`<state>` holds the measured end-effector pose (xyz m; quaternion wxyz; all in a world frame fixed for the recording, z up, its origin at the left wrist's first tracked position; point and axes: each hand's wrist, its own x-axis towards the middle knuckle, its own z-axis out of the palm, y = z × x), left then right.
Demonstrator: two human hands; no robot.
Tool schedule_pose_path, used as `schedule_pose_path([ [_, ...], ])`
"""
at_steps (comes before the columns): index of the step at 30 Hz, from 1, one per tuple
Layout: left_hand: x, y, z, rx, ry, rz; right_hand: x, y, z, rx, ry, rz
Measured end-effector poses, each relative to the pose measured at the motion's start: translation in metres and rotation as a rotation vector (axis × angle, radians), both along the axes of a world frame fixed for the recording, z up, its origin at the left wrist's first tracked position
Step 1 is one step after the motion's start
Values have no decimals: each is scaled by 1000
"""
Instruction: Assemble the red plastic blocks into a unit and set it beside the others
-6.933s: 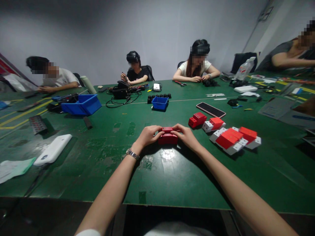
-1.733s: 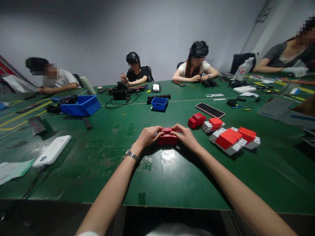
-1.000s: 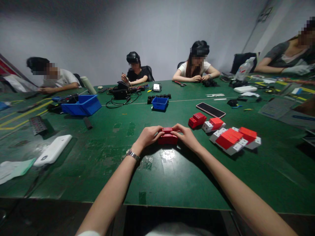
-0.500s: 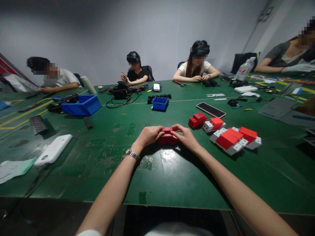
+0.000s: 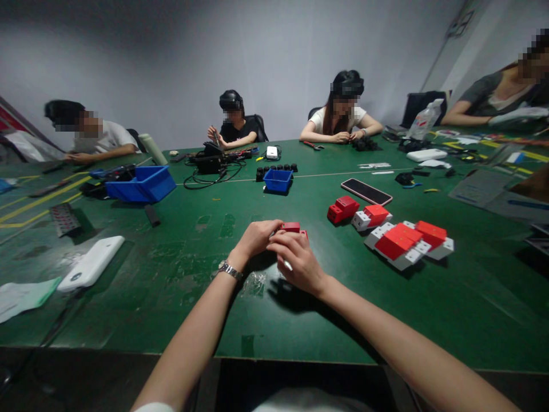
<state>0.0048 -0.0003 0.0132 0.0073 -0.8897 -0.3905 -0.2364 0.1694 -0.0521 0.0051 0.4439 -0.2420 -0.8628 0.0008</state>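
A red plastic module [image 5: 291, 227], block-shaped and stepped like a DIN-rail surge protector, stands on the green table, mostly covered by my hands. My left hand [image 5: 257, 236], with a metal watch at its wrist, is closed on the module's left end. In front of the module, my right hand [image 5: 298, 264] is bent across with its fingertips by my left fingers. Its thumb is tucked under, with a small bright white spot beside it; what these fingers hold, if anything, is hidden. To the right lie a red module [image 5: 343, 210] and several red-and-white modules [image 5: 397, 245].
A phone [image 5: 366, 191] lies beyond the modules. Farther off stand a small blue bin [image 5: 278, 181] and a larger blue bin [image 5: 143, 184]. On the left are a white power bank [image 5: 92, 263] with a cable and a dark block [image 5: 151, 216]. Several people sit around the table.
My right hand has left the module's right end and swung left across its front, towards my left fingers. My left hand stays at the module's left end.
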Motion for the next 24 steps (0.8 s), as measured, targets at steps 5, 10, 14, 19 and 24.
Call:
schedule_pose_path([
  [5, 3, -3, 5, 28, 18, 31, -22, -17, -13, -2, -303, 272],
  [10, 3, -3, 5, 50, 42, 28, -32, -28, -21, -71, -461, 247],
  [14, 3, -2, 6, 67, 56, 28, -35, -32, -20, -106, -514, 215],
  [19, 3, -3, 7, 95, 96, 32, -36, -35, -16, -135, -534, 180],
  [24, 3, -3, 8, 106, 113, 37, -36, -35, -16, -150, -522, 162],
])
